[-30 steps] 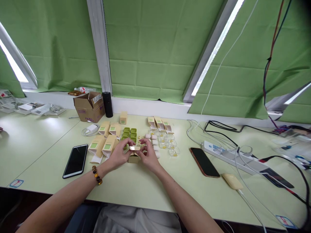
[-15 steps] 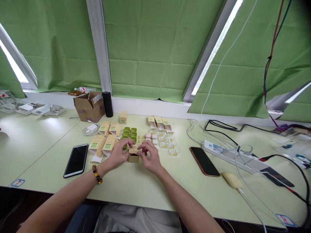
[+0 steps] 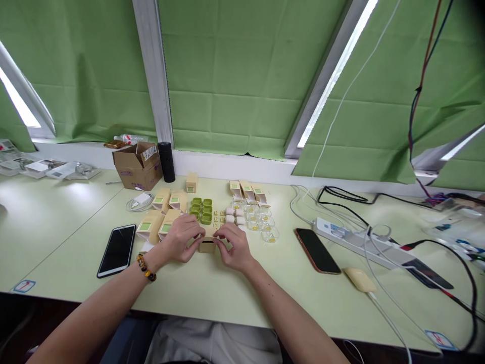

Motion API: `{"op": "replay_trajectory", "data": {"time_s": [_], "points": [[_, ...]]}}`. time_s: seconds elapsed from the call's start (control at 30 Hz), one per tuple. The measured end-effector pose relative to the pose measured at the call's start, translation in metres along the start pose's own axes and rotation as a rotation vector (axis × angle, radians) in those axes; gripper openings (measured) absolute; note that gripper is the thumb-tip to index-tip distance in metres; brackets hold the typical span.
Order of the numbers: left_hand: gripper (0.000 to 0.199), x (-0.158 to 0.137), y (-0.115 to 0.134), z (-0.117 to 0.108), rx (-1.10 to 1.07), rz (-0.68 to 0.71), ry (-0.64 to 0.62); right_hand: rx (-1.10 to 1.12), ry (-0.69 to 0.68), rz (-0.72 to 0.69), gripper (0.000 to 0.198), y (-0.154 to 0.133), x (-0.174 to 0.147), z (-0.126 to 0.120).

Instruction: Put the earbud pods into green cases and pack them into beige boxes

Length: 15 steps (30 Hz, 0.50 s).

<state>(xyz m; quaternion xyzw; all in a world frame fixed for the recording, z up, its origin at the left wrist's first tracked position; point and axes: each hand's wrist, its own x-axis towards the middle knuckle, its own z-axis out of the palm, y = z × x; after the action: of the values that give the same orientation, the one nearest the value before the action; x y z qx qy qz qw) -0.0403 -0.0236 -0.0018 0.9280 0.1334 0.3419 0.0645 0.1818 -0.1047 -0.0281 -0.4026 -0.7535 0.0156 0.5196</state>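
Observation:
A small tan cardboard box (image 3: 206,247) stands on the table in front of me, its top flap folded nearly down with a dark gap beneath. My left hand (image 3: 184,237) grips its left edge between thumb and fingers. On the opposite edge, my right hand (image 3: 233,245) pinches the box the same way. Just beyond are several green square cups (image 3: 206,218), tiny yellow pieces (image 3: 215,219), pale pink-white rolls (image 3: 239,221) and clear plastic cups (image 3: 270,234). More tan boxes with green labels (image 3: 150,226) stand left of my left hand, partly behind it.
A white-framed phone (image 3: 116,251) lies at left, a dark phone (image 3: 317,251) at right. A power strip (image 3: 356,242) with cables and a cream-coloured case (image 3: 359,280) occupy the right side. A brown carton (image 3: 137,169) and black cylinder (image 3: 166,162) stand at the back.
The box's top flap has come down from a raised position, leaving a narrower gap. My left hand has turned over the box's left side, and both hands are lower on it.

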Motion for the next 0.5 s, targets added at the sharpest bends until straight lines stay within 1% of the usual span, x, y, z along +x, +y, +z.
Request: {"op": "replay_trajectory", "data": {"time_s": [0.1,0.2,0.33,0.5], "points": [[0.007,-0.0015,-0.0027,0.0008,0.029,0.01,-0.043,-0.025,-0.01,-0.018,0.009,0.0005,-0.0001,-0.0003],[0.008,-0.0022,-0.0032,0.0015,0.044,0.018,-0.045,-0.029,-0.014,-0.032,0.01,0.0013,-0.0009,0.0003],[0.009,-0.0021,-0.0021,0.0021,0.06,0.063,-0.015,-0.042,-0.013,-0.065,0.012,0.0017,-0.0012,0.0009],[0.008,-0.0012,0.0002,0.003,0.057,0.112,0.05,-0.073,0.027,-0.147,0.012,0.0015,-0.0002,0.0024]]}}
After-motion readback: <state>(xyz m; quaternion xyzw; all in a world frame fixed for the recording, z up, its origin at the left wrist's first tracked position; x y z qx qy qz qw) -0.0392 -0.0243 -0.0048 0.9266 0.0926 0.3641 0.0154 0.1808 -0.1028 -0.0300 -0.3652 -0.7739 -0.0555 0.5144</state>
